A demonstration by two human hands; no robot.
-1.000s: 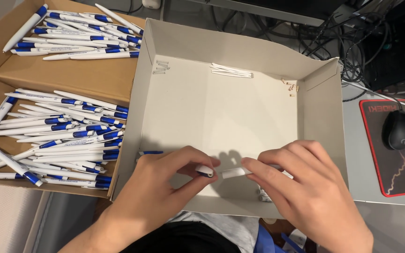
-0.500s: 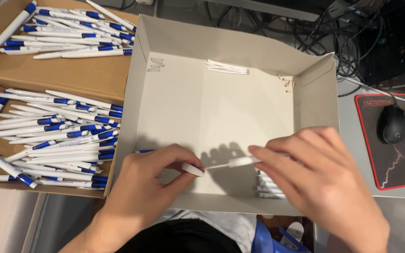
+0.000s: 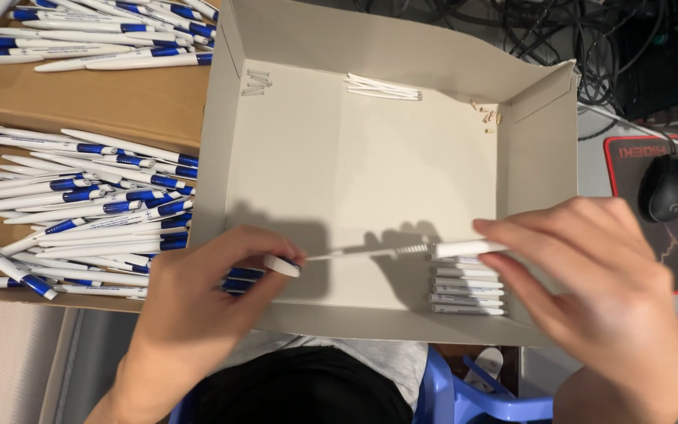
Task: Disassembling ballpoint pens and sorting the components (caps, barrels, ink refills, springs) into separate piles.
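Observation:
Over the near part of a shallow white cardboard tray (image 3: 370, 157), my left hand (image 3: 198, 314) grips the blue-and-white front half of a pen (image 3: 264, 267). My right hand (image 3: 598, 306) pinches the white pen barrel (image 3: 468, 249). The two halves are pulled apart, and a thin refill with a small spring (image 3: 370, 253) spans the gap between them. Below the barrel, several white barrels (image 3: 468, 289) lie stacked in the tray's near right corner.
Brown cardboard boxes at the left hold many blue-and-white pens (image 3: 88, 204). In the tray's far part lie loose refills (image 3: 382, 86), small springs (image 3: 256, 82) and tiny tips (image 3: 486, 116). A black mouse (image 3: 666, 187) sits on a mat at the right; cables run behind.
My hands have drawn apart, the right moving rightward with the barrel, so the refill and spring now show between the two pen halves. The view has shifted closer.

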